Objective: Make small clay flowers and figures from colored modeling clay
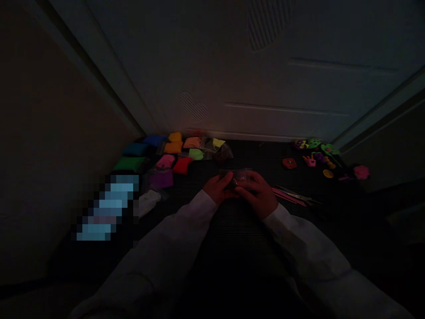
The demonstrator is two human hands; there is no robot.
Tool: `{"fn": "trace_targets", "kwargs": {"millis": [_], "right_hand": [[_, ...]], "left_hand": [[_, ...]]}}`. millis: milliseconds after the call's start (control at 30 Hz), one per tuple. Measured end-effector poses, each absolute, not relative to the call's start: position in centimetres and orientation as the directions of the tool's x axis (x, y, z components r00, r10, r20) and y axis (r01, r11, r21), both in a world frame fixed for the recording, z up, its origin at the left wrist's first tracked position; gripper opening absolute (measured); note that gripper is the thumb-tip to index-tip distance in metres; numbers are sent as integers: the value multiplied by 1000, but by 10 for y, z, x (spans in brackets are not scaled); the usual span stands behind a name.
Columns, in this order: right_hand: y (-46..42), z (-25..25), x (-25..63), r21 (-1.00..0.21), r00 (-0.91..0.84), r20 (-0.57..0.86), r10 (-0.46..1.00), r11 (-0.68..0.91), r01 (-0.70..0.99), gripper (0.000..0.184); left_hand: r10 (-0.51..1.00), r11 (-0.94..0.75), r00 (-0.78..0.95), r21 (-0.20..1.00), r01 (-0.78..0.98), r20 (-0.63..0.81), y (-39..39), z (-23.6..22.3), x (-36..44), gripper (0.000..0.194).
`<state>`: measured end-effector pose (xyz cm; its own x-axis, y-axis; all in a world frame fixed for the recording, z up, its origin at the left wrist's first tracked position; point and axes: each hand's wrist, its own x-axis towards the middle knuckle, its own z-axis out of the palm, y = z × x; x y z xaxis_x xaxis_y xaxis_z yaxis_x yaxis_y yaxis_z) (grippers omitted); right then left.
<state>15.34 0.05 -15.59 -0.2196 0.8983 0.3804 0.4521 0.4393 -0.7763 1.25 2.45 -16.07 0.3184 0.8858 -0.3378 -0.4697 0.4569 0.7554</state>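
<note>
Both my hands meet over the dark table (229, 221) around a small clear plastic bag (245, 173). My left hand (219, 187) grips its left side, thumb on top. On the other side my right hand (259, 194) pinches the bag between thumb and fingers. Something dark lies inside the bag; the dim light hides what it is. To the right of my right hand are pink sticks (288, 197) and a pair of scissors (297, 195).
Packs of coloured clay, among them a red pack (182, 165), a purple pack (161, 179) and a green pack (129, 164), line the back left. A pixelated bright screen (109, 206) lies left. Small clay figures, including a pink flower (361, 172), sit back right. A white door (212, 66) stands behind.
</note>
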Motion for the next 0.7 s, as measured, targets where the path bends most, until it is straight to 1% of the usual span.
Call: {"fn": "trace_targets", "kwargs": {"millis": [67, 133, 200, 267, 400, 500, 533, 600, 700], "right_hand": [[1, -154, 156, -786, -215, 373, 902, 431, 443, 17], [4, -153, 160, -819, -156, 374, 914, 405, 406, 13], [7, -154, 164, -878, -47, 357, 933, 352, 324, 11], [10, -155, 167, -939, 37, 286, 957, 272, 211, 13], [11, -152, 166, -985, 80, 171, 982, 170, 19, 20], [11, -145, 163, -988, 137, 64, 989, 82, -130, 34], [11, -143, 163, -989, 140, 16, 990, 36, -145, 35], [11, -141, 164, -993, 131, -49, 990, -35, -109, 29], [12, -141, 166, -998, 112, -63, 992, -59, -39, 20]], "left_hand": [[880, 463, 347, 746, -478, -324, 26, -162, 11, 25], [881, 459, 356, 746, -483, -311, 27, -162, 10, 27], [886, 447, 353, 758, -474, -302, 28, -162, 10, 29], [892, 435, 338, 776, -457, -300, 28, -161, 10, 32], [913, 377, 305, 848, -373, -272, 29, -166, 10, 31], [941, 276, 268, 924, -264, -205, 30, -172, 9, 31], [951, 244, 248, 942, -231, -186, 30, -174, 8, 32], [963, 202, 216, 962, -182, -161, 31, -177, 8, 35], [973, 161, 189, 976, -147, -132, 30, -176, 9, 38]]}}
